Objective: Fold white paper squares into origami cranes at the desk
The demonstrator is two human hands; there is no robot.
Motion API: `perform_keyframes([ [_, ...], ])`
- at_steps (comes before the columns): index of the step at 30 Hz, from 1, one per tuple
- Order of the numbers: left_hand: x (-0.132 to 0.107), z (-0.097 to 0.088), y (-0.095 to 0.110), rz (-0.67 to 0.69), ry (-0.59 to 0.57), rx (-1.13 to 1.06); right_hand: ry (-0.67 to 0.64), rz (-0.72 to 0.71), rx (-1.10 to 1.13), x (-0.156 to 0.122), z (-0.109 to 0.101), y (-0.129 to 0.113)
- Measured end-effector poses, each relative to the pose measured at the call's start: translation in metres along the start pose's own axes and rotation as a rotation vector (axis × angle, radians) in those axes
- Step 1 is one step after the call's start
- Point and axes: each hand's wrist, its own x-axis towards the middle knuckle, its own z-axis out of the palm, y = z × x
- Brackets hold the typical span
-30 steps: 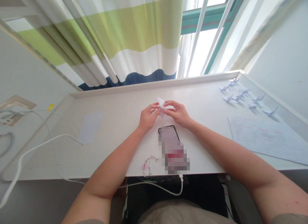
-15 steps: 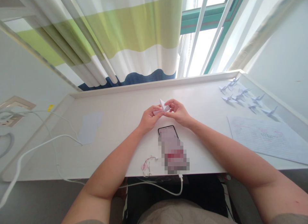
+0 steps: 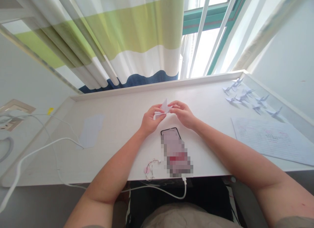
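A small piece of folded white paper (image 3: 165, 106) is held up over the desk, one pointed flap standing upward. My left hand (image 3: 152, 119) pinches its left side between thumb and fingers. My right hand (image 3: 183, 113) has its fingertips closed at the paper's right edge; part of that edge is hidden behind them. Just below the hands, a phone (image 3: 175, 153) with a blurred-out screen lies on the desk.
Several folded paper cranes (image 3: 242, 96) stand at the back right, above a written sheet (image 3: 270, 138). Loose white paper (image 3: 90, 130) lies at left beside a white cable (image 3: 49, 141). A beaded strap (image 3: 148, 169) rests left of the phone, near the desk's (image 3: 117, 156) front edge.
The folded paper has turned slightly, and its upright flap now looks broader. My right hand's thumb has shifted away from the paper's lower middle toward the right edge.
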Motion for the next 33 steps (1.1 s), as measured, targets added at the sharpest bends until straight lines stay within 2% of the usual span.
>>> perform_keyframes([
  [6,0.000,-0.001,0.001,0.009,-0.003,0.016,0.095,0.023,-0.021,0.005,-0.003,0.003],
  [12,0.001,0.001,0.002,0.039,0.014,-0.036,0.028,0.064,0.045,0.000,-0.001,0.003],
  [17,0.002,0.001,0.003,-0.034,0.106,-0.077,0.030,0.022,-0.010,0.001,0.000,0.007],
  [20,0.003,0.000,0.004,-0.105,0.119,-0.159,0.036,0.023,0.006,0.002,-0.001,0.009],
  [27,0.006,-0.001,0.006,-0.269,0.037,-0.361,0.000,0.073,0.092,0.003,0.000,0.001],
  [30,0.006,-0.001,0.008,-0.265,0.008,-0.381,-0.001,0.080,0.116,0.003,0.000,-0.001],
  [33,0.005,0.000,0.009,-0.230,-0.010,-0.314,0.055,0.102,0.115,0.004,-0.001,0.002],
])
